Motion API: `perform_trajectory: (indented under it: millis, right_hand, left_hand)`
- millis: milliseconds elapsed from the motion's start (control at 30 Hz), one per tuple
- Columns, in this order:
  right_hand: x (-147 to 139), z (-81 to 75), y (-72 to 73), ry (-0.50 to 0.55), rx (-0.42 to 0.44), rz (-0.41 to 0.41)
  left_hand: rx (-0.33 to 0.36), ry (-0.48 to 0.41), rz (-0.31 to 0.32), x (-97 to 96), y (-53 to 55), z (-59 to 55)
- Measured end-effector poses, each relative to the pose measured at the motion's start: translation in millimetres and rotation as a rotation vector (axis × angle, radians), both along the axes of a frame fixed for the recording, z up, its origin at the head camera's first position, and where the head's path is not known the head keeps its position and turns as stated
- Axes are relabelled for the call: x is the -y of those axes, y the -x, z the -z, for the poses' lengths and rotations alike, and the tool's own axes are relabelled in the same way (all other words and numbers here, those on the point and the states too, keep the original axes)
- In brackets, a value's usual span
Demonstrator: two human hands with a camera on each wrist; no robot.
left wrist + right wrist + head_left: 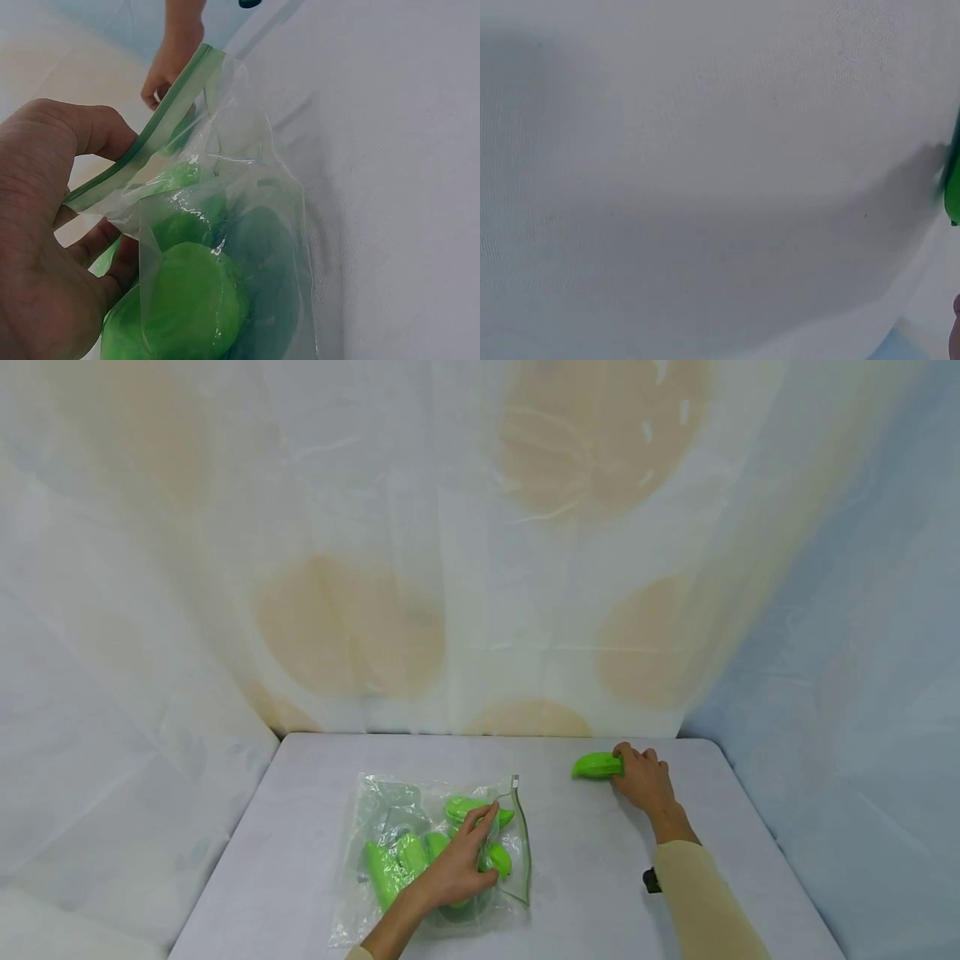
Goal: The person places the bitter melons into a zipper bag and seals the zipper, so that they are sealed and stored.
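A clear plastic zip bag [352, 893] lies on the table with several bright green, elongated vegetable-shaped pieces [384, 870] inside. My left hand [453, 870] is at the bag's mouth, its thumb and fingers about the green zip strip [176, 94], which stands raised in the left wrist view. Under that hand, a rounded green end [199, 300] shows through the plastic. Far to the right, my right hand [645, 781] grips the end of another bright green, tapered vegetable [596, 766] low over the table. Only a sliver of this vegetable [952, 191] enters the right wrist view.
The white-covered table [577, 893] ends at a back edge close behind the right hand. Pale sheeting with tan round patches [352, 627] hangs behind it and along both sides. A small black object [652, 881] shows at the right sleeve.
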State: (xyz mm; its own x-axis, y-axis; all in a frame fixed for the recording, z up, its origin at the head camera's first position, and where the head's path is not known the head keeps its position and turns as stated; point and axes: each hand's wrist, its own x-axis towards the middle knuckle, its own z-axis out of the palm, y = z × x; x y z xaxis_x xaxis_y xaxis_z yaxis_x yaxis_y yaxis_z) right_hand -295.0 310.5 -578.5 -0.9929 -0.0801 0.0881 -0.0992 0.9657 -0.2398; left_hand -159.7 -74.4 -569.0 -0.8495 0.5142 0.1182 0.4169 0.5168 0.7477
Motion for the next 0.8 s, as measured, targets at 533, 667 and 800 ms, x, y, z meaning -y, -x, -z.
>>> perform_trajectory:
  millis: [533, 667, 800]
  right_hand:
    - [-5.2, 2.1, 2.4, 0.026, 0.026, 0.020]
    - [-3.9, 0.7, 2.1, 0.045, 0.030, 0.021]
    - [-3.1, 0.4, 2.4, 0.063, 0.026, 0.024]
  left_hand:
    - [-0.003, 0.005, 0.001, 1.0, 1.7, 0.5]
    - [0.001, 0.007, 0.002, 1.2, 1.5, 0.1]
    - [0.000, 0.014, 0.003, 1.6, 1.9, 0.3]
